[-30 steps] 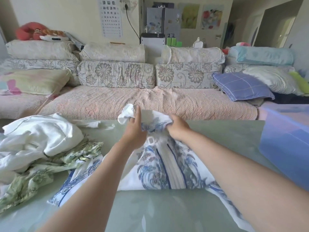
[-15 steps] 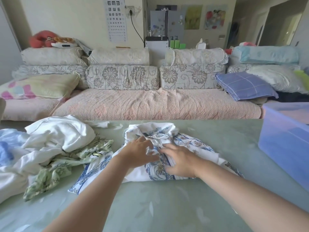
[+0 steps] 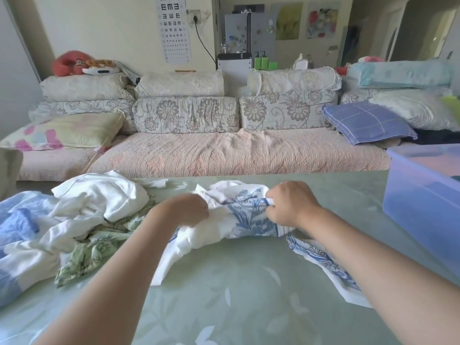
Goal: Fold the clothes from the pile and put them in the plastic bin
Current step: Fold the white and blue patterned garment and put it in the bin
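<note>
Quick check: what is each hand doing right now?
Left hand: grips the blue-and-white garment.
Right hand: grips the same garment at its other end.

Ahead of you a long sofa (image 3: 224, 155) w/ pink quilted seat & floral back cushions (image 3: 186, 115) runs along the cream wall (image 3: 112, 28). Eye chart (image 3: 174, 28) hangs above it, black cord (image 3: 202, 43) from a socket (image 3: 195, 16) beside. Purple checked pillow (image 3: 366, 123) at the sofa's right end, grey fridge (image 3: 261, 33) behind. Pale green tabletop (image 3: 236, 295) nearest you. Soft daylight throughout.
</note>
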The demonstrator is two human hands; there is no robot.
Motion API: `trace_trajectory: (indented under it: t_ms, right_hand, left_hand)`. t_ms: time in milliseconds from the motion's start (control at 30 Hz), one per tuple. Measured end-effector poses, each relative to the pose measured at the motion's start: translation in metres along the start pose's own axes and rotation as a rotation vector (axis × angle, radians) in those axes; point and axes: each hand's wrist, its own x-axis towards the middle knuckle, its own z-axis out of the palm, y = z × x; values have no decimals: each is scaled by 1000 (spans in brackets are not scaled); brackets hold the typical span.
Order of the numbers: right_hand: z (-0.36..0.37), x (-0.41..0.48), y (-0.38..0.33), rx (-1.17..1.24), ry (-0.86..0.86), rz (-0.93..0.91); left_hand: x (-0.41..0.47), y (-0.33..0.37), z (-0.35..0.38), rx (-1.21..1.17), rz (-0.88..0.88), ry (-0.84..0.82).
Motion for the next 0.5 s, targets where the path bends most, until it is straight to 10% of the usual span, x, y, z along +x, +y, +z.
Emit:
trace_trajectory:
  t_ms: [167,233,400,500]
  right_hand:
    - [17,17,11,-154,311,73]
    - [26,20,9,-160,285,205]
    - [55,23,7,257,260,141]
    - [70,23,9,404,-55,48]
  left_hand:
    - [26,12,3,-654,-145,311]
    - [45,17,23,-625,-172,445]
    - [66,33,81,-393,31,160]
    - [69,35,89,-217,228,407]
